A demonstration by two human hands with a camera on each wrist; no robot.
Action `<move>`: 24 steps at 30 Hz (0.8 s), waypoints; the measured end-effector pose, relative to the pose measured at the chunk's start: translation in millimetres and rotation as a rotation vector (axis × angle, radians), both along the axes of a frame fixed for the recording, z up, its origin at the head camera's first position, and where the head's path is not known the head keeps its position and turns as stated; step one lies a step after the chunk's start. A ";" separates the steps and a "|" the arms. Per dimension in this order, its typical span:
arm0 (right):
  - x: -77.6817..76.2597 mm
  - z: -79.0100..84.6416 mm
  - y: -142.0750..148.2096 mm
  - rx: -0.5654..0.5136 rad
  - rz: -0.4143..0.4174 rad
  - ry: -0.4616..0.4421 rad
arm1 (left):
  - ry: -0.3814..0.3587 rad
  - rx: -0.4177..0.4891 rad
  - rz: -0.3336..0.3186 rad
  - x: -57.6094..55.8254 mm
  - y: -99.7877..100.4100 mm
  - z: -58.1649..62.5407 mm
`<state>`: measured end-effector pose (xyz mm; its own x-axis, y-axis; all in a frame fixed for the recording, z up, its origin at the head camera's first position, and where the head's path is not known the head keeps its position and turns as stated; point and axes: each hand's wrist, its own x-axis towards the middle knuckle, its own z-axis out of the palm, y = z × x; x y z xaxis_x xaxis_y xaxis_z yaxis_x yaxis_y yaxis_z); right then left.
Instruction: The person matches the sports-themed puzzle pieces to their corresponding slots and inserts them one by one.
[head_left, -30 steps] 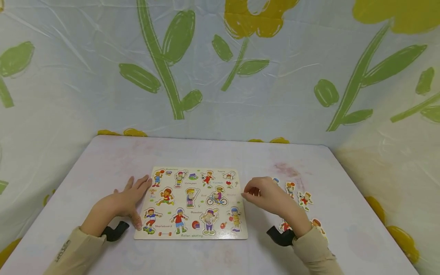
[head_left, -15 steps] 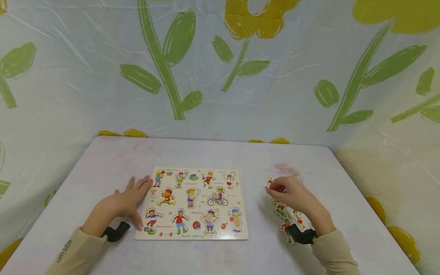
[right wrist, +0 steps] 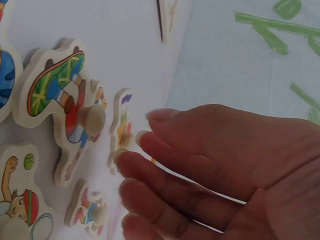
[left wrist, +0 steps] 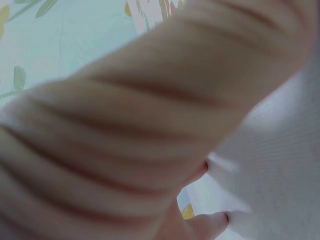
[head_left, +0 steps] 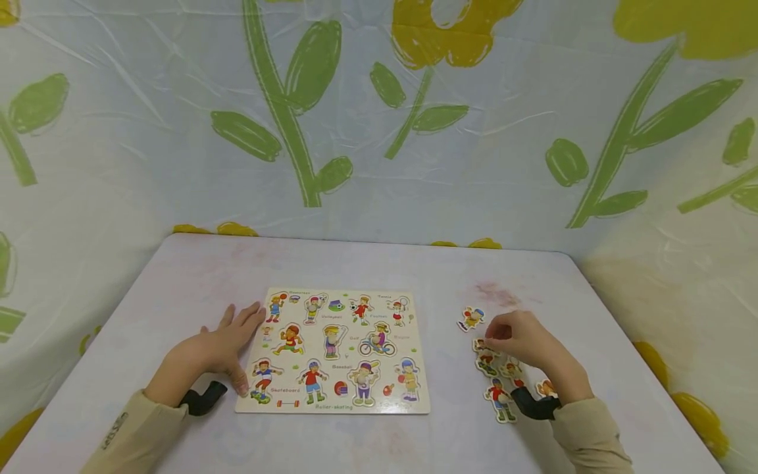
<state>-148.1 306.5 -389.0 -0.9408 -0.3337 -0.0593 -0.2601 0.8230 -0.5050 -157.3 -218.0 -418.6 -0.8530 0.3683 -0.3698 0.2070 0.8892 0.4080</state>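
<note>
Evidently, the relation that matters is between the right hand (head_left: 521, 339) and the skateboarder piece (head_left: 485, 361), which lies to the right of the puzzle board (head_left: 408, 349), apart from its edge. From the right fingertips it lies just toward the person, its long axis running roughly from far to near, skateboard end nearer. The right hand is much the closer; the left hand (head_left: 216, 352) is across at the board's left edge. In the right wrist view the right hand's fingers are loosely bent with nothing between them, and the piece's round knob (right wrist: 93, 120) faces up, within easy reach by my judgement. The left hand grasps nothing: its fingers lie spread, touching the board's left side.

Counted: one board, bearing eleven figures in rows of four, three and four. Right of the board, the head view shows at least five loose pieces: the skateboarder, one blue-capped piece (head_left: 472, 318), one roller skater (head_left: 501, 400), one tennis player (head_left: 510, 370) and one partly hidden piece (head_left: 546, 387); the right hand may cover others.
</note>
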 end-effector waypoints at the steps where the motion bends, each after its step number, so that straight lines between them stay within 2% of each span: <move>1: 0.0 -1.2 0.6 0.002 -0.005 -0.018 | -0.001 0.000 0.001 -0.1 0.1 -0.2; 7: -0.7 -4.5 -1.1 0.014 -0.020 -0.099 | -0.010 0.000 0.011 -0.5 0.6 -0.1; 11: -1.6 -5.9 -5.1 0.029 -0.050 -0.110 | -0.012 -0.001 0.015 -0.1 1.3 0.3; 17: -1.9 -8.3 -15.2 0.117 -0.116 -0.116 | -0.017 0.001 0.019 1.5 2.4 2.2; 24: -1.3 -5.8 -23.6 0.151 -0.127 -0.114 | -0.012 0.006 0.020 2.4 2.7 5.3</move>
